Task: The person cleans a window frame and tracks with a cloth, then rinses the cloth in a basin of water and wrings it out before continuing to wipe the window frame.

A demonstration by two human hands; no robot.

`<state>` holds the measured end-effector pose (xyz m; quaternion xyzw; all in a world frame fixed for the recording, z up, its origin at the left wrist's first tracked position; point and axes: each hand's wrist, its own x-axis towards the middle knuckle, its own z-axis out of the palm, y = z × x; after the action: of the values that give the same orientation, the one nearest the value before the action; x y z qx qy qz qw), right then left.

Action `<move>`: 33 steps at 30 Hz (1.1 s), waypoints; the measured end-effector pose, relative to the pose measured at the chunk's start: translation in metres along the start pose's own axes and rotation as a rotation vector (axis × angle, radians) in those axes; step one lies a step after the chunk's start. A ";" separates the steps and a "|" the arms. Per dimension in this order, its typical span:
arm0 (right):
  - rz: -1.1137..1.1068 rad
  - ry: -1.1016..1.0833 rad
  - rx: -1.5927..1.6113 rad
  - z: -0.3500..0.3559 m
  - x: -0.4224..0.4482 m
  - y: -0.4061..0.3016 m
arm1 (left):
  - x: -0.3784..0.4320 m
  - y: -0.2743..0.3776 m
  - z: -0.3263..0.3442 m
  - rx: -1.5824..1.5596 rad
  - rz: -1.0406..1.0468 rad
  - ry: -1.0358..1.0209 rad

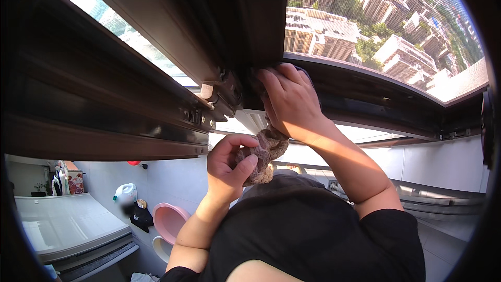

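A crumpled brown terry cloth [268, 154] hangs between my two hands in front of the dark window frame [260, 27]. My left hand [231, 162] grips its lower part, with thumb and forefinger around a fold. Higher up, my right hand [291, 98] is against the dark frame at the foot of its upright part, fingers bent. The cloth runs up beneath that palm, and its upper end and my right fingertips are hidden. Just left of the right hand is the metal hinge hardware [221, 90] of the open window sash [105, 98].
Beyond the insect screen [352, 19] lie high-rise buildings far below. Low on the left are a white-topped appliance [74, 219], a pink basin [170, 221], a white basin [161, 248] and a white jug [127, 192]. A dark handle [487, 125] juts in at the right.
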<state>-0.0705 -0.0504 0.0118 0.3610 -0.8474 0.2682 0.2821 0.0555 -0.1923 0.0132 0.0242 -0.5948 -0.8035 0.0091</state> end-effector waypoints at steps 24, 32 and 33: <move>1.037 -1.161 2.815 0.041 -0.041 -0.116 | -0.232 -0.045 -0.084 0.960 -0.504 0.489; 1.208 -1.420 2.307 0.144 -0.087 -0.250 | -0.390 -0.170 -0.130 0.004 -0.420 0.950; 1.252 -1.449 2.231 0.155 -0.098 -0.272 | -0.413 -0.183 -0.134 -0.236 -0.237 1.055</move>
<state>0.1499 -0.2695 -0.0935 0.0218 -0.1739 0.6094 -0.7732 0.4776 -0.2486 -0.1890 0.4890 -0.4089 -0.7391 0.2179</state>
